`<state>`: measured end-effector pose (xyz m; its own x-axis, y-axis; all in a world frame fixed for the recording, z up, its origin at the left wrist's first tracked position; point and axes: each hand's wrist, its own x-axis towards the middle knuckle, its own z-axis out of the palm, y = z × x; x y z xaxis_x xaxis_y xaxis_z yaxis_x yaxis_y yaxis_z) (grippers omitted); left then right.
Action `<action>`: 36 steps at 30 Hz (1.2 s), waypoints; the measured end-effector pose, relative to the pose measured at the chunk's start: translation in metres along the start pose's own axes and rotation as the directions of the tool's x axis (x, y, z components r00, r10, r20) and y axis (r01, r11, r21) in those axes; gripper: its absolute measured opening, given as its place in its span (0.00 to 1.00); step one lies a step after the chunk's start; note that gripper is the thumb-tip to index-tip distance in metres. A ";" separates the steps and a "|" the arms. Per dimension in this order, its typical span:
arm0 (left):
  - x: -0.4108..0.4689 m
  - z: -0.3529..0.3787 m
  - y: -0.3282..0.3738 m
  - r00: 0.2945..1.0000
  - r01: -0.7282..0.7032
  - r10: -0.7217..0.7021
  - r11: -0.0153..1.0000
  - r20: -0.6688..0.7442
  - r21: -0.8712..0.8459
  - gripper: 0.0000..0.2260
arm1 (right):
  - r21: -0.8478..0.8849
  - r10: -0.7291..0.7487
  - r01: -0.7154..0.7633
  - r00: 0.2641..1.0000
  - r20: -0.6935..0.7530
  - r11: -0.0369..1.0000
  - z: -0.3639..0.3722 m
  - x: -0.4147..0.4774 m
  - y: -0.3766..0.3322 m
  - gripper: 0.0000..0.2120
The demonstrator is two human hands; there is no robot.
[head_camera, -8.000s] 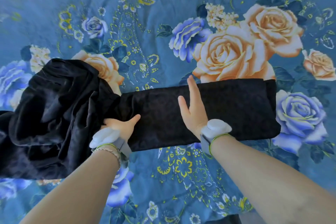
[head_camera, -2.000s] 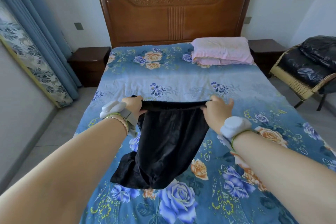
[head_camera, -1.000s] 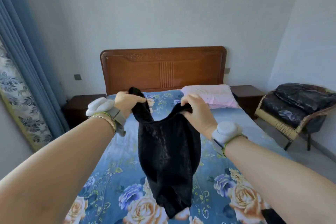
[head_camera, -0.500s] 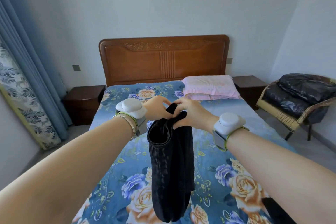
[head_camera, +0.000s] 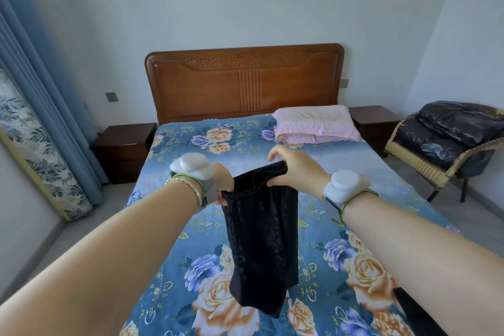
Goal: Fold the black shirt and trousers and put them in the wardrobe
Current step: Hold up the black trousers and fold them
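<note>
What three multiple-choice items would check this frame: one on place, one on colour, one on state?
1. Where is the pink pillow?
A. by the headboard, on the bed's right side
B. at the foot of the bed
C. on the wicker chair

2. What colour is the held garment?
A. white
B. black
C. red

3. How is the garment held?
A. lying flat on the bed
B. in one hand only
C. hanging from both hands above the bed

Key:
1 A, it lies just below the headboard.
2 B, the cloth is black.
3 C, the left hand and right hand each pinch its top edge while it hangs.
</note>
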<state>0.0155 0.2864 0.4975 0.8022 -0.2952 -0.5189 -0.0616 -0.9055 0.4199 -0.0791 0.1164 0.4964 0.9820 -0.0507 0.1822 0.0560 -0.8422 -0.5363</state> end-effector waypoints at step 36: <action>-0.033 -0.045 0.051 0.903 -0.396 0.281 0.839 -0.326 -0.373 0.04 | -0.176 0.092 -0.129 0.975 -0.204 0.976 -0.050 0.020 -0.019 0.14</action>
<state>0.0126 0.2641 0.5700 0.9006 -0.4211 -0.1079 -0.1474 -0.5293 0.8355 -0.0696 0.1048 0.5512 0.9252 -0.2370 0.2964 -0.1043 -0.9097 -0.4019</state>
